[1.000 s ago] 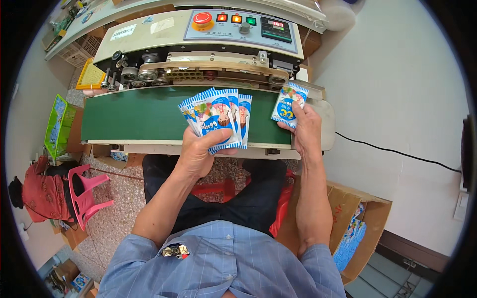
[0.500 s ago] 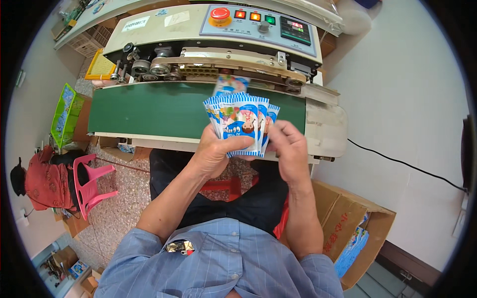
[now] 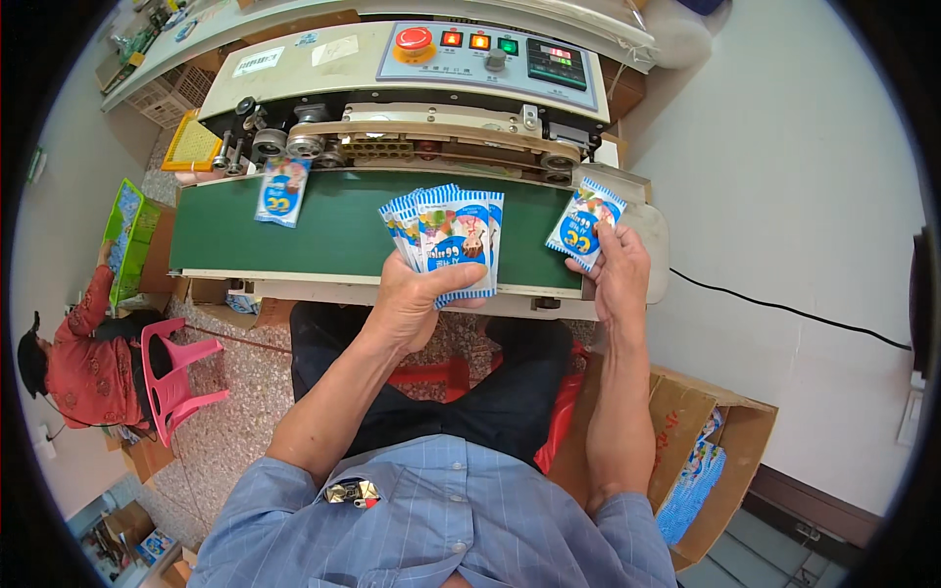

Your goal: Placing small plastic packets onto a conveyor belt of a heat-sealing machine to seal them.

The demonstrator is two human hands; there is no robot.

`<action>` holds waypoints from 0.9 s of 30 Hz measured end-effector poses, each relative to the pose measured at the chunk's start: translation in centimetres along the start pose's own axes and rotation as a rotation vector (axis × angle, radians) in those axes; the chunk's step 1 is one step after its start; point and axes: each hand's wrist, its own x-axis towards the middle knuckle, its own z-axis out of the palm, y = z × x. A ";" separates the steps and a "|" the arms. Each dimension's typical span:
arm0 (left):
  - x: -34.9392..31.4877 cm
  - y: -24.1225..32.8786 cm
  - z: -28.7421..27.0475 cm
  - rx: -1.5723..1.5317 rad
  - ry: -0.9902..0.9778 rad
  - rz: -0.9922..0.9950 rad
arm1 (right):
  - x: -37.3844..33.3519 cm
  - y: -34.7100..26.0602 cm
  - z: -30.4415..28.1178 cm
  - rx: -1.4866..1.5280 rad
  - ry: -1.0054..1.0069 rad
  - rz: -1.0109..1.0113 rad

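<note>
Green conveyor belt (image 3: 343,230) of the sealing machine: one blue sachet (image 3: 281,191) rides at its left end. My left hand (image 3: 417,304), at the belt's near edge, clamps a fanned stack of sachets (image 3: 451,235); they may slide loose. My right hand (image 3: 619,269) pinches a single sachet (image 3: 586,222) over the belt's right end; laid crooked, it likely seals askew.

A plain white wall (image 3: 784,176) with a black cable (image 3: 784,312) running across it, a speckled terrazzo floor (image 3: 245,402), a pink plastic chair (image 3: 172,377) at left, and an open cardboard box (image 3: 706,441) at right, evenly lit.
</note>
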 end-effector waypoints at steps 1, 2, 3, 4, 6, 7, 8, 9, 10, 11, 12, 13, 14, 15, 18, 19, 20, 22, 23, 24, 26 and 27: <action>0.1 0.0 -0.1 -0.001 0.003 -0.002 | 0.6 -0.2 0.1 -0.019 -0.004 0.006; 0.2 0.1 -0.1 -0.004 -0.010 -0.016 | 1.1 -0.3 0.3 -0.020 -0.005 0.011; 0.2 0.2 -0.2 -0.006 -0.020 -0.028 | 1.5 -0.4 0.6 -0.060 -0.044 0.025; 0.3 0.4 -0.2 -0.005 -0.013 -0.029 | 1.9 -0.5 0.9 -0.100 -0.083 0.039; 0.5 0.8 -0.1 -0.167 -0.033 -0.067 | 2.5 -0.5 2.4 -0.119 -0.112 0.056; 0.6 0.8 -0.1 -0.167 -0.027 -0.068 | 2.6 -0.3 3.1 -0.138 -0.137 0.067; 0.6 0.8 -0.1 -0.160 -0.028 -0.067 | 2.7 0.0 3.6 -0.132 -0.159 0.067; 0.6 0.9 -0.3 -0.153 -0.023 -0.060 | 2.4 0.2 4.4 -0.129 -0.170 0.073; 0.7 0.7 -0.4 -0.151 -0.013 -0.056 | 1.7 0.2 5.1 -0.214 -0.119 -0.031; 0.8 0.2 -0.6 -0.131 -0.010 -0.006 | 0.8 0.1 5.7 -0.298 -0.066 -0.136; 1.0 0.0 -0.7 -0.114 -0.013 0.042 | -0.5 -0.2 5.9 -0.383 -0.019 -0.200; 0.9 0.0 -0.6 -0.111 -0.016 0.042 | -1.5 0.1 5.4 -0.383 -0.021 -0.202; 0.8 0.0 -0.6 -0.112 -0.018 0.045 | -2.4 0.6 4.9 -0.210 -0.160 -0.095; 0.7 -0.1 -0.5 -0.111 -0.031 0.039 | -3.3 0.8 4.3 -0.036 -0.293 0.014; 0.0 -0.1 -0.4 -0.068 -0.056 0.000 | -5.1 2.0 4.8 -0.018 -0.408 0.069; -0.2 0.0 -0.3 -0.023 -0.061 -0.033 | -5.4 2.3 4.6 -0.018 -0.405 0.063; -0.4 -0.2 -0.1 -0.022 -0.067 -0.032 | -5.6 2.5 4.5 -0.008 -0.406 0.021; -0.6 -0.4 -0.1 -0.029 -0.058 -0.035 | -6.1 2.6 4.3 0.003 -0.411 -0.027; -0.7 -0.4 0.1 -0.027 -0.061 -0.032 | -6.4 2.6 4.1 0.065 -0.400 -0.015; -0.7 -0.5 0.2 -0.044 -0.044 -0.014 | -6.5 2.5 4.0 0.128 -0.389 -0.001; -0.6 -0.6 0.3 -0.060 -0.029 0.004 | -6.6 2.0 3.7 0.182 -0.386 0.003; -0.4 -0.8 0.2 -0.055 -0.030 0.014 | -6.6 1.8 3.3 0.235 -0.381 0.010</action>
